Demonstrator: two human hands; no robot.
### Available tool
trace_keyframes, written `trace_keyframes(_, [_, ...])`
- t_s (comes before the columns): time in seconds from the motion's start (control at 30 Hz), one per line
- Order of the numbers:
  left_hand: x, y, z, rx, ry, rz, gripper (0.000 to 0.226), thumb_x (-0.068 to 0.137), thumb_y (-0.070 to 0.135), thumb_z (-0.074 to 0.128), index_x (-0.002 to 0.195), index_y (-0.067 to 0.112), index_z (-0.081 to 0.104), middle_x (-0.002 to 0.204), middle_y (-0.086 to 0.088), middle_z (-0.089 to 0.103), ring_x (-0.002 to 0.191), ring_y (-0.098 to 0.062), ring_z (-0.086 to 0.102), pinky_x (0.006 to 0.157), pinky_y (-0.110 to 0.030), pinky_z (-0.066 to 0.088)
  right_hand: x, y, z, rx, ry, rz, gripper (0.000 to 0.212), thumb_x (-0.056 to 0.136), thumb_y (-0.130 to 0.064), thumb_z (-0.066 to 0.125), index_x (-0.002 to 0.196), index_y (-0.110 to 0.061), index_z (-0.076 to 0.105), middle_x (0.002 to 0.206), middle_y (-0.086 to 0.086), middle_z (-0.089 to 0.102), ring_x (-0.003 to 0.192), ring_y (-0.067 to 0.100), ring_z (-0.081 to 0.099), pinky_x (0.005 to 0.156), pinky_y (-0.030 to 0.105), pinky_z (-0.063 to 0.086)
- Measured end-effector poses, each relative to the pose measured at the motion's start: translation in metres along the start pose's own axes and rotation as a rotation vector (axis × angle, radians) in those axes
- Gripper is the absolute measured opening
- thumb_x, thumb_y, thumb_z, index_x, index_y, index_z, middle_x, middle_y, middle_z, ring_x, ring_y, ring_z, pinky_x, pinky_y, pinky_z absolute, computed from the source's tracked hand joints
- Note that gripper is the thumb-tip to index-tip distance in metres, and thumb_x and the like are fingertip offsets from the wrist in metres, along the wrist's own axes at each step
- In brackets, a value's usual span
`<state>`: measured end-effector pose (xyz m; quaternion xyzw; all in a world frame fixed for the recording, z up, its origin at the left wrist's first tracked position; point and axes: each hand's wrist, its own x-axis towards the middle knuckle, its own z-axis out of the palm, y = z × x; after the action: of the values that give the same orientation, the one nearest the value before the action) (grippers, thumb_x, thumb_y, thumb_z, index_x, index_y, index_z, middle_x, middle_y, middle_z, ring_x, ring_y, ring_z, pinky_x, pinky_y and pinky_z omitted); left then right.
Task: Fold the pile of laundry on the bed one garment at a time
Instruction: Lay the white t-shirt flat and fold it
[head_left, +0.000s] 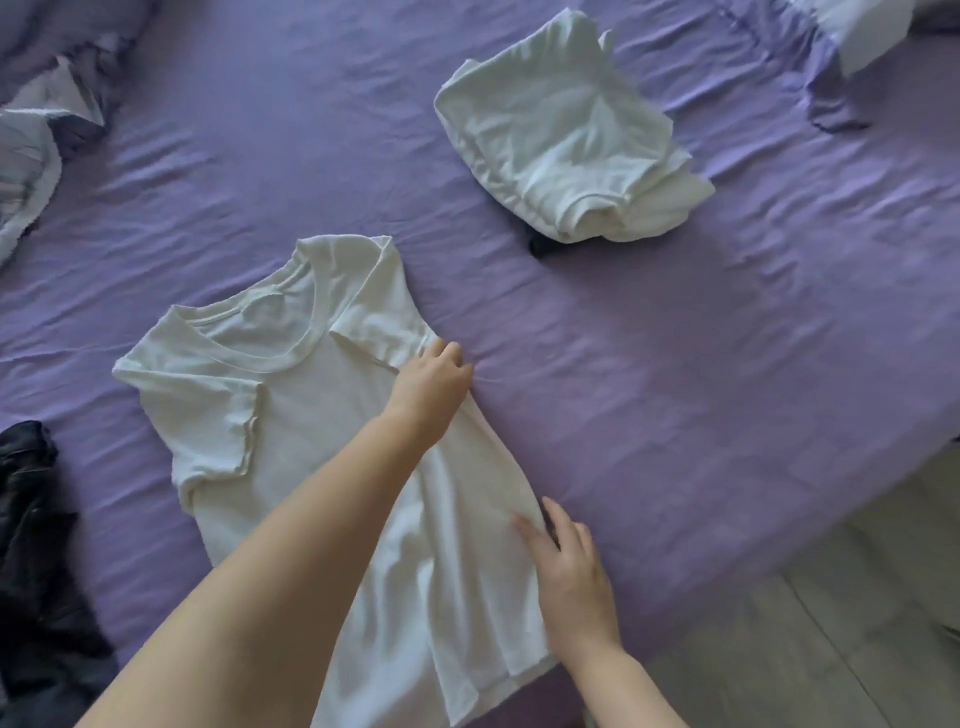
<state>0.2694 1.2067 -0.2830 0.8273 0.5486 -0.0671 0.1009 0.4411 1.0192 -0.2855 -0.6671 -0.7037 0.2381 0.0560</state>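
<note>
My left hand (434, 384) and right hand (571, 571) pinch the white T-shirt's (311, 431) right edge; folded stack (566, 150) lies beyond it.

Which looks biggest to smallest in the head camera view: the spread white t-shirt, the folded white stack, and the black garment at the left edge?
1. white t-shirt
2. folded white stack
3. black garment, though cut off by the frame edge, so unsure.
</note>
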Motion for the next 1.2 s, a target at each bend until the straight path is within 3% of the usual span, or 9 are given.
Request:
trace_keyframes(0.07, [-0.001, 0.003, -0.006, 0.012, 0.029, 0.021, 0.024, 0.065, -0.014, 0.065, 0.081, 0.003, 0.062, 0.092, -0.014, 0.057, 0.092, -0.032, 0.056, 0.055, -0.029, 0.038, -0.001, 0.001, -0.003, 0.062, 0.026, 0.064, 0.026, 0.080, -0.034, 0.072, 0.105, -0.036, 0.064, 0.099, -0.011, 0.062, 0.079, 0.014, 0.063, 0.061, 0.032, 0.053])
trace_keyframes(0.2, [0.020, 0.016, -0.014, -0.044, 0.079, -0.150, 0.017, 0.076, -0.005, 0.062, 0.089, 0.006, 0.062, 0.099, -0.012, 0.051, 0.094, -0.032, 0.052, 0.056, -0.034, 0.043, 0.010, 0.010, -0.017, 0.089, -0.044, 0.141, 0.070, 0.041, -0.003, 0.092, 0.104, -0.027, 0.072, 0.088, -0.002, 0.066, 0.043, 0.016, 0.056, 0.030, 0.029, 0.035])
trace_keyframes(0.43, [0.041, 0.046, 0.005, -0.166, 0.010, -0.387, 0.017, 0.090, 0.003, 0.046, 0.105, 0.010, 0.052, 0.103, -0.011, 0.040, 0.087, -0.030, 0.052, 0.056, -0.035, 0.036, 0.019, 0.029, -0.018, -0.106, -0.051, 0.014, 0.081, 0.029, 0.002, 0.089, 0.106, -0.020, 0.073, 0.096, 0.005, 0.069, 0.061, 0.018, 0.065, 0.031, 0.026, 0.043])
trace_keyframes(0.63, [0.002, 0.058, 0.028, -0.225, 0.068, -0.246, 0.057, 0.087, -0.003, 0.041, 0.141, 0.013, 0.036, 0.143, -0.010, 0.036, 0.120, -0.030, 0.040, 0.093, -0.036, 0.040, 0.020, 0.028, -0.016, -0.277, -0.011, -0.222, 0.054, 0.057, -0.006, 0.076, 0.108, -0.023, 0.072, 0.121, 0.011, 0.065, 0.101, 0.026, 0.067, 0.074, 0.034, 0.055])
trace_keyframes(0.8, [-0.083, 0.073, 0.044, -0.311, 0.017, -0.267, 0.071, 0.084, -0.005, 0.039, 0.149, 0.018, 0.025, 0.155, -0.010, 0.021, 0.139, -0.028, 0.026, 0.112, -0.031, 0.022, 0.015, 0.003, -0.024, -0.431, -0.357, -0.399, 0.068, 0.033, -0.028, 0.091, 0.099, -0.021, 0.075, 0.116, 0.006, 0.068, 0.106, 0.023, 0.065, 0.084, 0.033, 0.054])
trace_keyframes(0.93, [-0.165, 0.080, 0.044, -0.339, -0.015, -0.444, 0.060, 0.081, 0.000, 0.057, 0.139, 0.010, 0.046, 0.145, -0.019, 0.040, 0.132, -0.030, 0.043, 0.109, -0.037, 0.032, 0.009, -0.017, -0.011, -0.537, -0.489, -0.477, 0.073, 0.087, -0.001, 0.049, 0.150, -0.009, 0.013, 0.159, 0.013, 0.003, 0.145, 0.031, 0.005, 0.116, 0.046, 0.009])
trace_keyframes(1.0, [-0.199, 0.083, 0.044, -0.339, 0.046, -0.491, 0.060, 0.053, 0.000, 0.083, 0.111, 0.010, 0.070, 0.117, -0.017, 0.065, 0.104, -0.029, 0.066, 0.086, -0.037, 0.053, 0.004, -0.034, -0.006, -0.481, -0.424, -0.539, 0.073, 0.077, -0.009, 0.068, 0.143, -0.011, 0.038, 0.152, 0.014, 0.031, 0.138, 0.032, 0.032, 0.109, 0.046, 0.031])
trace_keyframes(1.07, [-0.229, 0.083, 0.041, -0.327, 0.045, -0.541, 0.063, 0.035, 0.001, 0.090, 0.095, 0.012, 0.076, 0.101, -0.013, 0.072, 0.090, -0.026, 0.071, 0.073, -0.038, 0.058, 0.001, -0.054, -0.004, -0.455, -0.395, -0.645, 0.072, 0.039, -0.020, 0.092, 0.108, -0.017, 0.072, 0.117, 0.007, 0.067, 0.104, 0.026, 0.066, 0.078, 0.039, 0.056])
trace_keyframes(1.2, [-0.277, 0.078, 0.039, -0.336, 0.026, -0.774, 0.066, 0.027, 0.004, 0.089, 0.090, 0.016, 0.076, 0.097, -0.009, 0.072, 0.088, -0.024, 0.071, 0.073, -0.037, 0.058, 0.003, -0.092, 0.018, -0.477, -0.393, -0.768, 0.067, 0.039, -0.022, 0.091, 0.104, -0.020, 0.073, 0.117, 0.006, 0.067, 0.106, 0.024, 0.065, 0.077, 0.037, 0.056])
